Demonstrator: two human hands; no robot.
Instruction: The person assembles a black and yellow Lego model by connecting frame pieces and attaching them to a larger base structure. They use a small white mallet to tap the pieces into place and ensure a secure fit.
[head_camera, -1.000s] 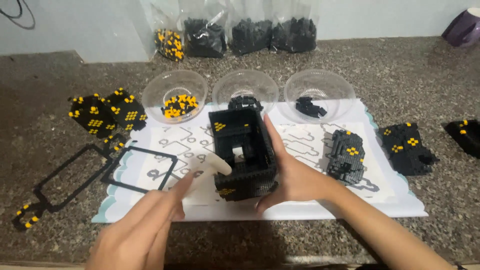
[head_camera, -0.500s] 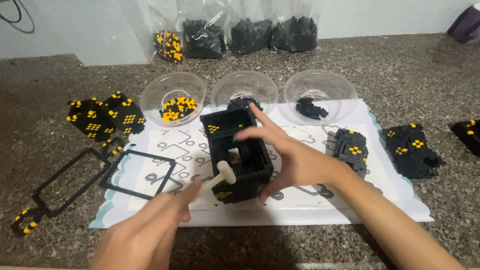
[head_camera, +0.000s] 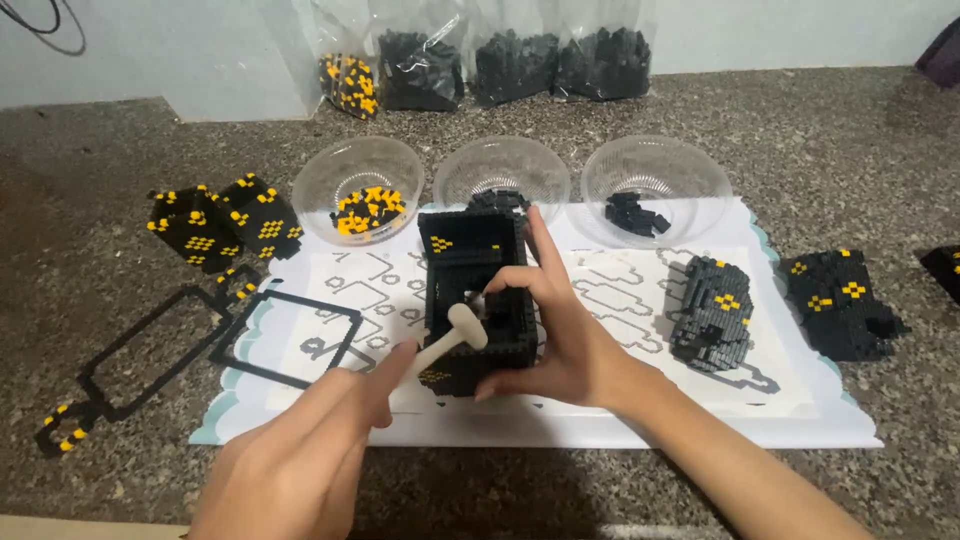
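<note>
Three clear bowls in a row: left bowl (head_camera: 357, 180) has yellow and black bricks, middle bowl (head_camera: 502, 172) black bricks, right bowl (head_camera: 655, 185) a few black ones. Four plastic bags (head_camera: 480, 60) of bricks against the wall at the back, the leftmost with yellow and black mix, the other three all black. One white instruction sheet (head_camera: 620, 400) with outline drawings lies flat on the granite counter (head_camera: 820, 130). Built black-and-yellow chunks: one cluster (head_camera: 222, 222) left of the sheet, one (head_camera: 712, 310) on the sheet's right part, one (head_camera: 838, 300) off its right edge. Two thin black frames (head_camera: 160, 350) overlap the sheet's left corner.

Black brick box (head_camera: 478, 300) sits mid-sheet, just in front of the middle bowl. Right hand (head_camera: 560, 330) is wrapped round the box's right wall, fingers spread, index pointing up (thumb curled into the opening). Left hand (head_camera: 300, 460) is pinched closed on a small white hammer (head_camera: 450, 338), its head at the box's top edge
</note>
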